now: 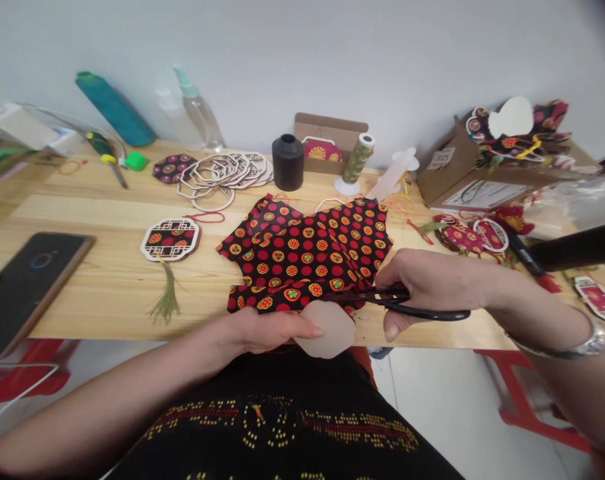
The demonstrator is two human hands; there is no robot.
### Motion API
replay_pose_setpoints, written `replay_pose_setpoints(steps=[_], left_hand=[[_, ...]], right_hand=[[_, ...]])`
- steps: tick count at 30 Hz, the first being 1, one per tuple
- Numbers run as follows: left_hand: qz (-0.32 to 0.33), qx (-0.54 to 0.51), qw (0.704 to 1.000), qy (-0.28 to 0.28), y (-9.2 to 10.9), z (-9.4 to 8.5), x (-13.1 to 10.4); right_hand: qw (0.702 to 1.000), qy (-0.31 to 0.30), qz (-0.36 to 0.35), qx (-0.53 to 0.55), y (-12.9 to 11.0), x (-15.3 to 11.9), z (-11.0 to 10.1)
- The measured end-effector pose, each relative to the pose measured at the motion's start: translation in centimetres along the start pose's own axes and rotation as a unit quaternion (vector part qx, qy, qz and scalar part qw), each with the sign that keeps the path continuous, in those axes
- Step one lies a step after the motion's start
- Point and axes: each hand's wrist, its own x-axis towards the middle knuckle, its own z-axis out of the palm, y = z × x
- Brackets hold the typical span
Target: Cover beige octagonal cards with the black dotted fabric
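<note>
The one view looks from the wearer's head, forward and steeply down, across the wooden surface [117, 293] to the pale wall [332, 53] behind it. The left hand [272, 330] and right hand [425, 280] lie close below the lens, near mid-frame; the black top [282, 427] fills the bottom, with floor [432, 393] beside it. The edges seem stretched, perhaps by a wide lens, and the top right corner is dark.

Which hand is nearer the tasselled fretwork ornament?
Left. The left hand, on the pale cutout, is right of the tasselled fretwork ornament and nearer the body; the right hand, on the scissors, is much farther right.
</note>
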Motion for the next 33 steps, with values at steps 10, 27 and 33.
replay_pose_setpoints(steps=[10,27,33], left_hand=[[0.005,-0.004,1.0,0.008,-0.1,0.1,0.2],[0.035,0.048,0.997,0.041,-0.2,0.2,0.2],[0.087,0.096,0.991,0.033,-0.3,0.1,0.4]], right_hand=[[1.0,0.005,0.005,0.019,-0.1,0.2,0.2],[0.996,0.026,0.021,-0.081,-0.4,-0.8,0.2],[0.995,0.057,0.024,-0.078,-0.4,-1.7,0.9]])
